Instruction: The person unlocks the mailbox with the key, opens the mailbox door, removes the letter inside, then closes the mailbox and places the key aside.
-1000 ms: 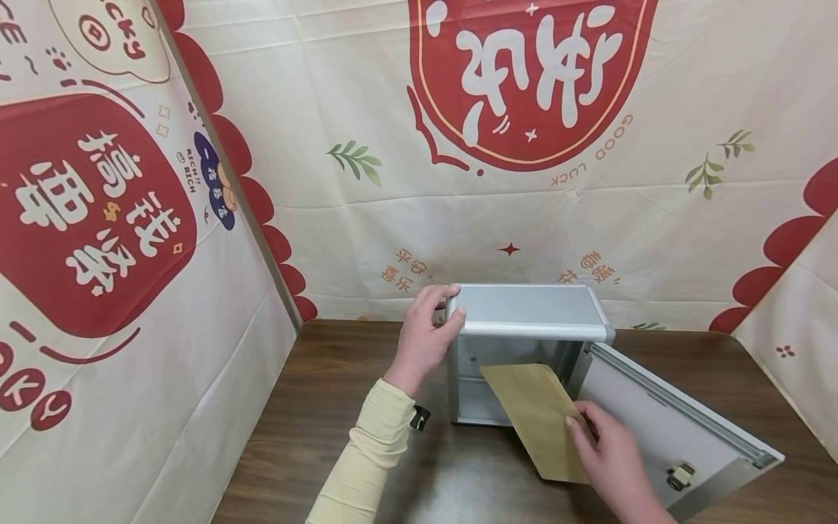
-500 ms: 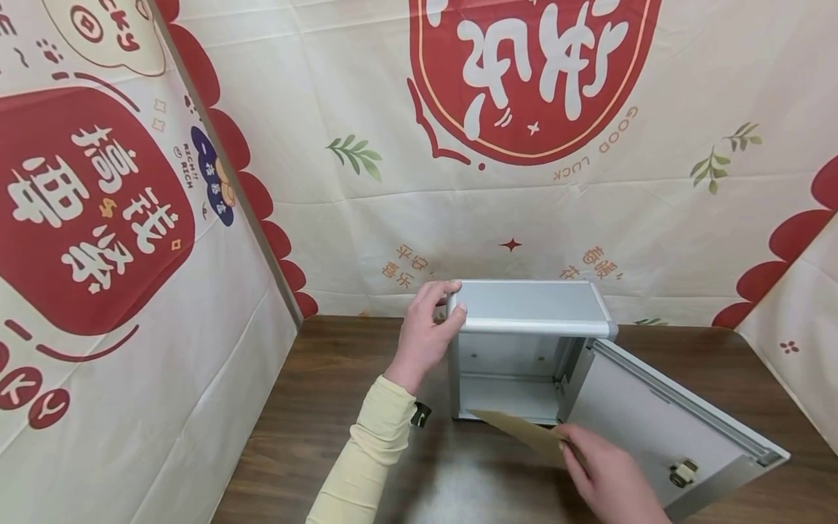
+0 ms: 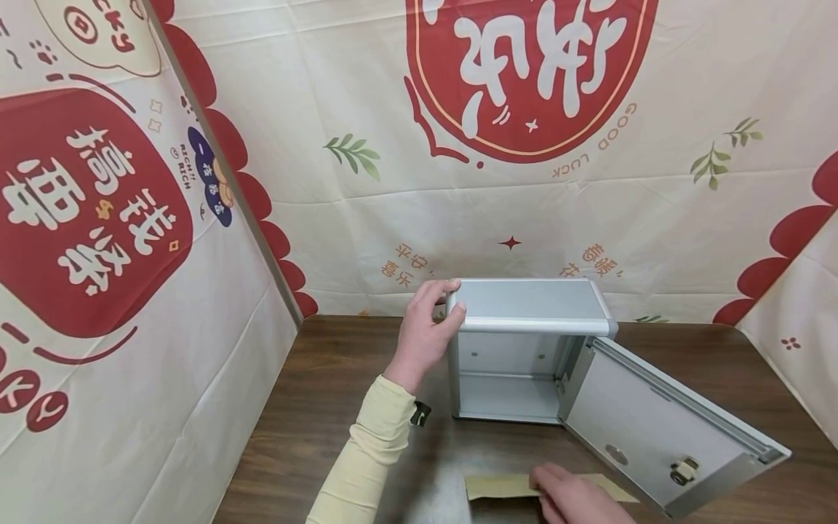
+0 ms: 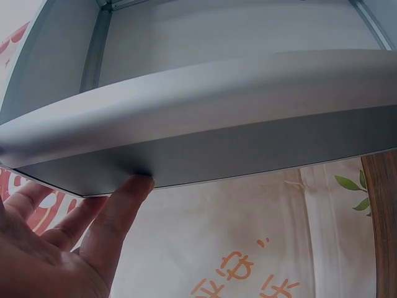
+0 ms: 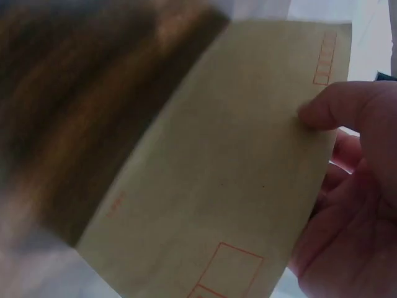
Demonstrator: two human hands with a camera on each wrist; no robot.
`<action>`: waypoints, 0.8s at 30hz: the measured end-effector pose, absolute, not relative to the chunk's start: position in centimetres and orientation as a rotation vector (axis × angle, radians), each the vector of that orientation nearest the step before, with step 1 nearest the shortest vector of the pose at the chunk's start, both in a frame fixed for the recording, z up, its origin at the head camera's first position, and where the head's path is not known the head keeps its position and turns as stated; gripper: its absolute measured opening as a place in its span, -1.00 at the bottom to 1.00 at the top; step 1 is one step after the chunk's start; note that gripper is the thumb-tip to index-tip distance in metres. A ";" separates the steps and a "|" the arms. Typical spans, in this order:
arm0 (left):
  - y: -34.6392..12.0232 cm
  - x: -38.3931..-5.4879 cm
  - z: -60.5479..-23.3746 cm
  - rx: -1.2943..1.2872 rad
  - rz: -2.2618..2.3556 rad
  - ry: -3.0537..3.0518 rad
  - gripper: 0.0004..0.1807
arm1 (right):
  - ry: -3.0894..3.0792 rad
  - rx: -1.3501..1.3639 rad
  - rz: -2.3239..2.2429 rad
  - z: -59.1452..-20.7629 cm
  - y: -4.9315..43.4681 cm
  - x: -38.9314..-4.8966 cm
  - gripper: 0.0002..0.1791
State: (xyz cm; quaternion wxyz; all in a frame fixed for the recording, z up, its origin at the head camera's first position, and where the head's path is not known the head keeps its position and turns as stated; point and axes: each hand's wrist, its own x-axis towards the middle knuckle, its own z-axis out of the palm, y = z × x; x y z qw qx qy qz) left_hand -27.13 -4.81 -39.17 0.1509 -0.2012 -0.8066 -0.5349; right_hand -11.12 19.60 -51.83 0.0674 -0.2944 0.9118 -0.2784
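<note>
A silver lockable metal box [image 3: 530, 300] stands on the table, its door [image 3: 655, 415] swung out to the right and its inside bare. My left hand [image 3: 424, 331] grips the box's upper left corner, thumb at the front edge and fingers toward the back. In the left wrist view, fingertips press against the box's grey panel [image 4: 248, 149]. In front of the box, my right hand [image 3: 579, 498] holds a brown paper envelope [image 3: 500, 486] low over the table. The right wrist view shows the envelope's [image 5: 205, 143] red printed boxes, with my thumb on its face and fingers behind.
A cam lock [image 3: 684, 471] sits on the inner face of the door, which reaches toward the front right. The brown wooden table [image 3: 340, 386] meets a printed cloth backdrop [image 3: 366, 218] behind and a second cloth [image 3: 216, 349] at the left.
The right hand has drawn the envelope away from the box's opening, down and toward the front, tilting it nearly edge-on. The left hand stays on the box's corner; box and door hold still.
</note>
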 end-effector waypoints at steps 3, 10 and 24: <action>-4.8 -27.1 -39.1 -0.579 -1.540 -2.317 -0.62 | 2.692 -0.960 -0.827 -53.2 19.3 -11.0 -0.86; -4.8 -27.2 -39.2 -0.588 -1.556 -2.312 -0.61 | 2.648 -0.770 -0.731 -55.5 18.2 -9.9 -0.57; -4.8 -27.1 -39.1 -0.584 -1.566 -2.328 -0.62 | 2.628 -0.919 -0.587 -56.7 18.5 -9.8 -0.32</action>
